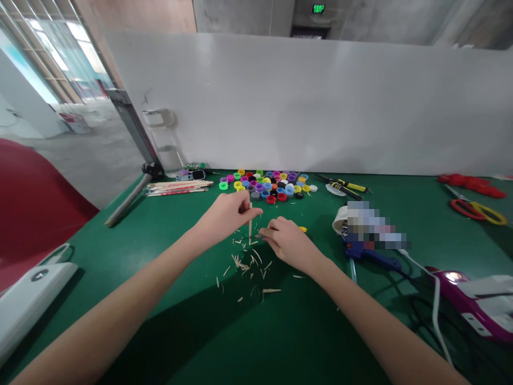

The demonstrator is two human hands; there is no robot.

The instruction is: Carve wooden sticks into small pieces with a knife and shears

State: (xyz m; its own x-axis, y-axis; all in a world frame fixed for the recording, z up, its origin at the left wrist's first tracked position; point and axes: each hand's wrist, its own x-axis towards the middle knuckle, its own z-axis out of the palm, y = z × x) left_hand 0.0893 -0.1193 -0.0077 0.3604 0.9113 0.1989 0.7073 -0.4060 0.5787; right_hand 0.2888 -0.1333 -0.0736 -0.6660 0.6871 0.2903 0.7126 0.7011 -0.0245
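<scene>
A thin pale wooden stick (250,232) points down toward the green table, its upper end pinched in my left hand (230,213). My right hand (289,239) is closed around a small cutting knife; its yellow handle end (303,229) pokes out behind the fingers. The thin dark blade reaches left to the stick's lower part, and I cannot tell whether it touches. Pale wood shavings (240,263) are scattered beneath both hands, with a larger sliver (272,291) nearer to me.
Many colored bottle caps (272,184) lie behind my hands. Left are wooden sticks (180,187) and a hammer (130,200). Right are pliers (340,187), a blue glue gun (368,254), a white cup (340,218), scissors (476,209) and a purple power strip (473,302) with cables.
</scene>
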